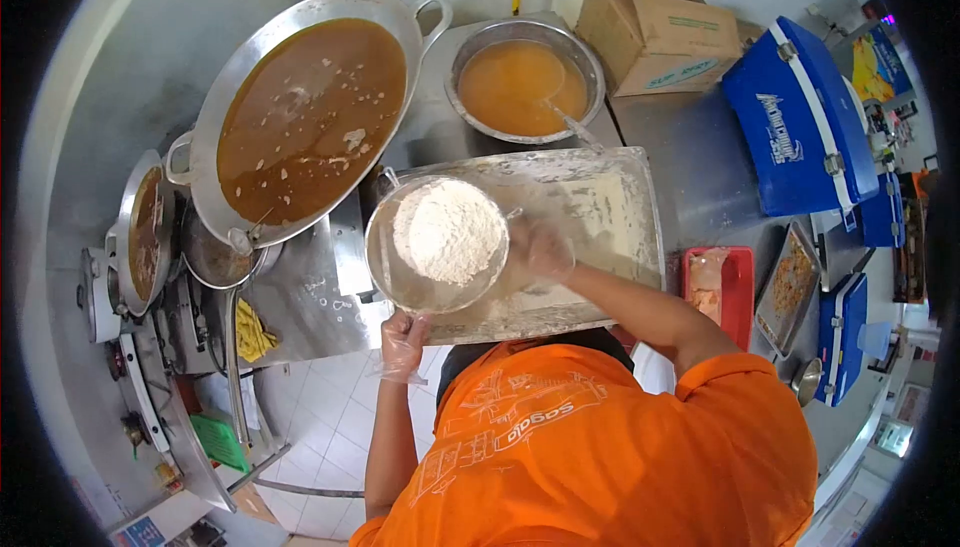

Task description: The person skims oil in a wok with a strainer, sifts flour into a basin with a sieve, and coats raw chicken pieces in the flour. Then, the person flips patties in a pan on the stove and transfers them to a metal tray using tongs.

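A round sieve (385, 272) with a heap of white flour (450, 230) in it is held over the left end of a long flour-dusted metal tray (600, 197). My left hand (404, 341), in a clear plastic glove, is closed on the sieve's near edge. My right hand (543, 252) is beside the sieve's right rim, above the tray. It is smeared by motion, so its fingers and whether they touch the rim cannot be made out. Pale flour coats the tray's bottom and sides.
A big wok of brown oil (310, 117) stands at left, with a smaller wok (148, 237) beyond. Behind the tray is a metal bowl of orange-brown liquid (525, 87). To the right are a cardboard box (655, 37), a blue cooler (795, 127) and a red bin (738, 292).
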Motion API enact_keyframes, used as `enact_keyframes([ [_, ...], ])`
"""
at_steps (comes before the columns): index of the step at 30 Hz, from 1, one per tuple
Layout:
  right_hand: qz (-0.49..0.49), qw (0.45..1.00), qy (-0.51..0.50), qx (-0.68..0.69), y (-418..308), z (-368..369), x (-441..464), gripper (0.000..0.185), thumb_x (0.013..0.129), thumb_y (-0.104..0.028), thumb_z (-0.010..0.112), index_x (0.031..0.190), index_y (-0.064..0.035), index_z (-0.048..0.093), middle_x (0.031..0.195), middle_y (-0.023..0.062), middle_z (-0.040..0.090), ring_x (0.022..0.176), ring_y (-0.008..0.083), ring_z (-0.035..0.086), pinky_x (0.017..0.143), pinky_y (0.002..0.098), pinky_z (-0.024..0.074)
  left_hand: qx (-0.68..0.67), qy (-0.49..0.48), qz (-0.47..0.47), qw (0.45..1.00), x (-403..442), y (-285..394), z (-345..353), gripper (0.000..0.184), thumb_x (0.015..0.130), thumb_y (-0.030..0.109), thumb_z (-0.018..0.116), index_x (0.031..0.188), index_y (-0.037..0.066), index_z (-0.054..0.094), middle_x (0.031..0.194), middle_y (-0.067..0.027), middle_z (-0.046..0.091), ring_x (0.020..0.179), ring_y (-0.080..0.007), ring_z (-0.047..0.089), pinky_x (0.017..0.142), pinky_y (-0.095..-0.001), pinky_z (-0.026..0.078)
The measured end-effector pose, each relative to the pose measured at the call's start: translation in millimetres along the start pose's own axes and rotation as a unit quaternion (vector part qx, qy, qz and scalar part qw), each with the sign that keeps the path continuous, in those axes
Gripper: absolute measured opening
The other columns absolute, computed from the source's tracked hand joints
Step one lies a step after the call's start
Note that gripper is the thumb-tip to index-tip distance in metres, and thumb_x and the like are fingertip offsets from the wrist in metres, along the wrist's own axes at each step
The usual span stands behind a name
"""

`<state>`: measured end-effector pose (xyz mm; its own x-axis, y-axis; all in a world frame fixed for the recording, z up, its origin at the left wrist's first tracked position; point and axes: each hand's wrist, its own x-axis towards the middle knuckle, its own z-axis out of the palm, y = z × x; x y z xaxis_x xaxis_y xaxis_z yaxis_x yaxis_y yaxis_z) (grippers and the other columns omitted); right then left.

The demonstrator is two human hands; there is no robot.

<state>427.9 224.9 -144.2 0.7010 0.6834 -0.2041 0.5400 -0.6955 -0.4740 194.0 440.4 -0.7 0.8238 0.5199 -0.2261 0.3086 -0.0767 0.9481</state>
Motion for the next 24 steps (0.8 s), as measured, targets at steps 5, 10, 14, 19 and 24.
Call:
enact_keyframes([
  [5, -0.045, 0.994, 0.102, 0.004, 15.3, 47.9, 38.9, 0.058, 0.090, -0.036, 0.053, 0.136, -0.0022, 0.045, 0.133, 0.0265, 0.047, 0.117, 0.0420, 0.050, 0.105, 0.0445, 0.0360, -0.034, 0.009, -0.012, 0.999, 3.3, -22.3, 2.5, 0.022, 0.090, 0.012, 0.063, 0.073, 0.002, 0.054, 0.060, 0.0040, 0.050, 0.056, -0.0044, 0.041, 0.048, -0.0244, 0.033],
  [10, -0.140, 0.968, -0.059, 0.200, -60.7, 79.9, 21.3, 0.056, 0.091, -0.036, 0.052, 0.135, -0.0028, 0.047, 0.131, 0.0244, 0.050, 0.115, 0.0401, 0.052, 0.103, 0.0447, 0.0379, -0.003, 0.008, -0.001, 1.000, 4.6, -28.3, -0.4, 0.023, 0.090, 0.012, 0.064, 0.072, 0.003, 0.054, 0.060, 0.0038, 0.051, 0.057, -0.0040, 0.041, 0.048, -0.0248, 0.034],
  [14, -0.127, 0.939, -0.203, 0.247, -63.7, 72.5, 14.2, 0.054, 0.091, -0.036, 0.052, 0.134, -0.0032, 0.048, 0.129, 0.0228, 0.051, 0.113, 0.0386, 0.053, 0.102, 0.0449, 0.0395, -0.023, 0.014, -0.016, 1.000, 3.1, -20.1, 2.8, 0.026, 0.091, 0.014, 0.065, 0.070, 0.004, 0.054, 0.060, 0.0038, 0.051, 0.056, -0.0039, 0.041, 0.048, -0.0242, 0.034],
  [19, -0.079, 0.910, -0.297, 0.277, -59.3, 79.5, 9.1, 0.052, 0.092, -0.035, 0.051, 0.133, -0.0038, 0.049, 0.127, 0.0207, 0.054, 0.111, 0.0368, 0.055, 0.100, 0.0452, 0.0415, -0.039, 0.007, -0.016, 0.999, 0.5, -19.1, 0.3, 0.027, 0.091, 0.017, 0.066, 0.070, 0.004, 0.054, 0.060, 0.0041, 0.050, 0.057, -0.0035, 0.040, 0.048, -0.0232, 0.034],
  [24, 0.012, 0.880, -0.320, 0.350, -68.5, 110.4, 29.2, 0.049, 0.093, -0.035, 0.050, 0.132, -0.0044, 0.050, 0.125, 0.0186, 0.056, 0.109, 0.0349, 0.057, 0.098, 0.0454, 0.0435, -0.051, 0.010, 0.000, 0.999, 1.1, -26.1, 0.0, 0.027, 0.091, 0.017, 0.066, 0.070, 0.003, 0.056, 0.060, 0.0045, 0.050, 0.057, -0.0039, 0.040, 0.048, -0.0240, 0.034],
])
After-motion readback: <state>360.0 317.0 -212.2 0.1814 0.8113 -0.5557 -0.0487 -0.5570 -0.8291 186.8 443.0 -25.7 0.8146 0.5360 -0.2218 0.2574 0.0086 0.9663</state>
